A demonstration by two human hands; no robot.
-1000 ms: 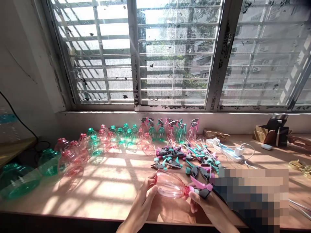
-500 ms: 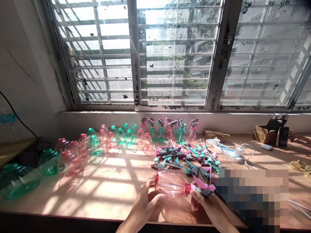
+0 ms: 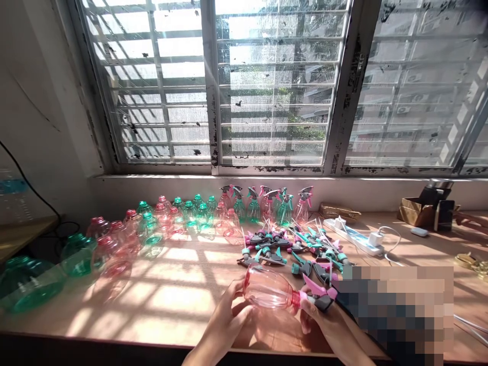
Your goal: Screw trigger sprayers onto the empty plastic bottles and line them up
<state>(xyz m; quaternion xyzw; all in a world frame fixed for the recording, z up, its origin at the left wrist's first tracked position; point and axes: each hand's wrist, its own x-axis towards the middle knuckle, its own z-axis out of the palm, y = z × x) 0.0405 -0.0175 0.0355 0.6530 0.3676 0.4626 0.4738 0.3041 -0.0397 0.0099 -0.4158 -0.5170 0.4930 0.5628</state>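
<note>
A clear pink spray bottle [image 3: 269, 288] lies sideways in the air above the table's front edge, its base to the left. My left hand [image 3: 235, 310] is closed around the base end. At the neck, the fingers of my right hand [image 3: 315, 316] grip the pink collar of the trigger sprayer head [image 3: 320, 294], which sits on the bottle's mouth. Its grey body and pink trigger point right. Just beyond the bottle lies a pile of loose trigger sprayer heads [image 3: 267, 238] in grey, pink and teal, some with white tubes sticking out.
Open pink bottles [image 3: 131, 226] and green bottles [image 3: 78, 256] stand at the left. Several bottles with sprayer heads [image 3: 253, 208] line the wall under the window. A power strip [image 3: 353, 236] with plugs and cables lies right, near a cardboard box [image 3: 414, 212]. Another person's hand [image 3: 473, 218] shows far right.
The bottle's neck end has dipped very slightly, and the sprayer head has shifted a little in my right hand. Both hands keep their hold.
</note>
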